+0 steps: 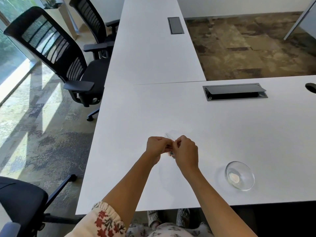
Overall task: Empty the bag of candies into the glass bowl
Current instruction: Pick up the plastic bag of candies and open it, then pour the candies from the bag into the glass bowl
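My left hand [156,146] and my right hand [186,151] meet above the white table [136,117], both pinching a small clear plastic bag of candies [169,136]. Only the bag's top edge and a sliver below my fingers show; its contents are mostly hidden by my hands. The glass bowl [240,175] stands on the table to the right of my hands, near the front edge, and looks empty.
A grey cable hatch [235,91] is sunk into the table behind the bowl, and another hatch [175,25] sits on the far table. Black office chairs [56,53] stand along the left side. A dark object [311,87] lies at the right edge.
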### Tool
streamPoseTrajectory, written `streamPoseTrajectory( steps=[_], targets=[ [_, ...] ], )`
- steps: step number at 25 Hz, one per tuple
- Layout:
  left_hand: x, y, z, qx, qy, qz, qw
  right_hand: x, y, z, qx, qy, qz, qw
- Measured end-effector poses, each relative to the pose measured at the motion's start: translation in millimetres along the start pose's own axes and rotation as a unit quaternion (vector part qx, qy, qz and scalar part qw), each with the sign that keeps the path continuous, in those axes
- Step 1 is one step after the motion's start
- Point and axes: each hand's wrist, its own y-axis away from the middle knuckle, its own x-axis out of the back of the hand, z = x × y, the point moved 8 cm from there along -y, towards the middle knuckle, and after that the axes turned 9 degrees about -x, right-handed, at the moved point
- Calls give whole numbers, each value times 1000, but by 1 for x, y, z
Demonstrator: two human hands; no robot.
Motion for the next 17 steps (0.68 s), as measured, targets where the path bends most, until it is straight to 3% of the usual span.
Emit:
streamPoseTrajectory(
  steps=[3, 17],
  targets=[
    [10, 1, -6, 9, -14, 34, 999, 16, -22, 13, -21, 46, 35, 998],
    [-1, -7, -27, 52, -25, -23, 998, 6, -35, 33, -48, -20, -107, 993]
  ],
)
